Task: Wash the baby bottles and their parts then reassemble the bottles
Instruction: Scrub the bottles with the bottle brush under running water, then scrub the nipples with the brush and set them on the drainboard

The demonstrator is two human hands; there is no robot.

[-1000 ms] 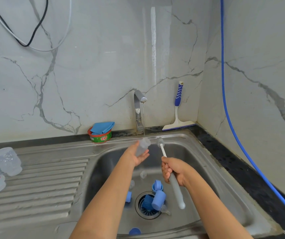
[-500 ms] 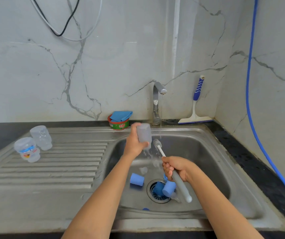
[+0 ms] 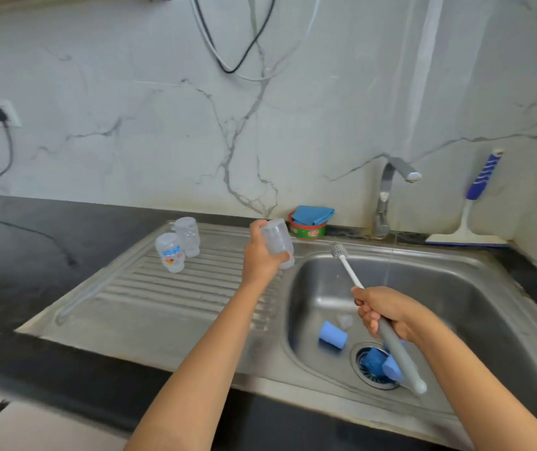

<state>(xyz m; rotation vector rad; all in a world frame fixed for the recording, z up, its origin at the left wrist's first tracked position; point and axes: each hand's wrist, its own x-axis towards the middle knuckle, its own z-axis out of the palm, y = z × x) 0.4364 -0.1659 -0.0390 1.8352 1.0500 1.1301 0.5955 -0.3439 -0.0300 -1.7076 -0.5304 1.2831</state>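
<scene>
Bottle body (image 3: 277, 242), clear and tilted, gripped in left hand (image 3: 260, 258), fingers (image 3: 285, 256) curled round its lower end, thumb near its top; held over the right edge of the drainboard (image 3: 179, 297), just left of the sink basin (image 3: 439, 288). Right hand (image 3: 387, 310) closed round the grey handle of bottle brush (image 3: 350, 271), bristle head raised, near the bottle but apart from it. Two more clear bottles (image 3: 170, 252) standing on the drainboard, far corner. Blue caps (image 3: 333, 335) down in the basin, one lying free, others over the drain (image 3: 371, 379).
</scene>
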